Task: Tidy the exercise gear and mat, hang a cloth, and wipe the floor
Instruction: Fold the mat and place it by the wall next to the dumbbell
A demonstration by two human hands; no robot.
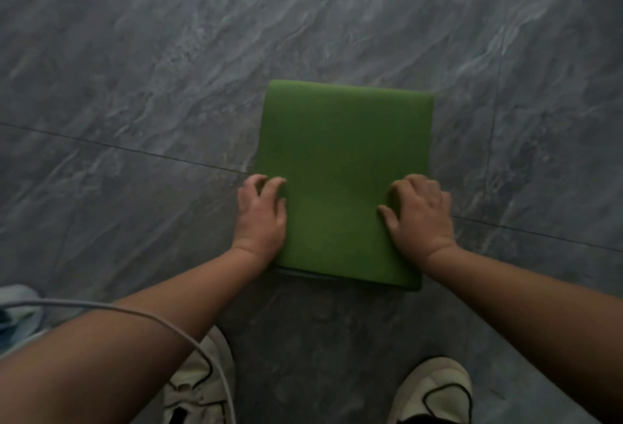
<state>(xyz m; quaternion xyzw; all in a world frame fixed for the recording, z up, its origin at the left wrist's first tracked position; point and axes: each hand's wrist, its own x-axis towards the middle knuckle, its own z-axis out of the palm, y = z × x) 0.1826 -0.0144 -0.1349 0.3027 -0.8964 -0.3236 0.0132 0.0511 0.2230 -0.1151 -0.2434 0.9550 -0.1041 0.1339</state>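
Your left hand point(261, 212) curls its fingers over the folded green mat's point(340, 170) 9 o'clock edge; your right hand point(419, 216) presses on its 3 o'clock edge, fingers bent, thumb spread. The mat lies flat on the floor point(135, 86), at 12 o'clock from your shoes point(199, 386)

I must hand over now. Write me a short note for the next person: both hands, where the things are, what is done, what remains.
Left hand: on the left edge of the green mat, fingers curled at the edge.
Right hand: on the mat's right edge, fingers bent.
Mat: folded into a flat square on the grey floor, in front of the shoes.
Done: mat appears folded.
Left: put the mat away, tidy the gear, hang the cloth, wipe the floor. None of these others is in view.
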